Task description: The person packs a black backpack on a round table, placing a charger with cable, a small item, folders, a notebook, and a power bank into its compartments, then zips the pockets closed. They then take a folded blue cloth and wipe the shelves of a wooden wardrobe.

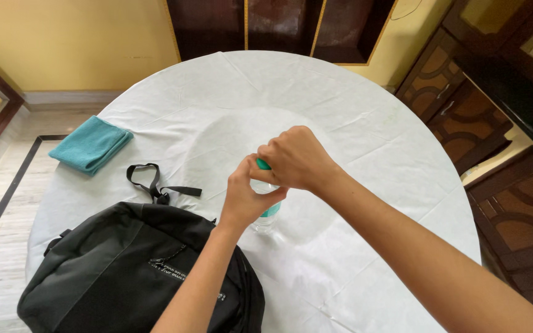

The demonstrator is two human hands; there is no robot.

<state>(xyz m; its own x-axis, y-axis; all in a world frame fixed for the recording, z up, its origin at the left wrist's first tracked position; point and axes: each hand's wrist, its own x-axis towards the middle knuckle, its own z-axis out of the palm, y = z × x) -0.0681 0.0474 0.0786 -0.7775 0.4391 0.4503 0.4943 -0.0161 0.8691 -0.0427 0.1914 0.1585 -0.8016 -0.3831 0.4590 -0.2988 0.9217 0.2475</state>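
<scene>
— What's around you?

— Yellow walls and dark wooden cabinets (458, 117) ring a round table under a white tablecloth (353, 117). Near me lies a black backpack (124, 271), its strap toward a folded teal cloth (90, 145) at the far left edge.

— And your hands?

— I have my left hand (248, 197) wrapped around a clear plastic bottle (268, 217) standing just right of the backpack. My right hand (297, 159) closes over its green cap (263, 164), fingers curled tight.
</scene>
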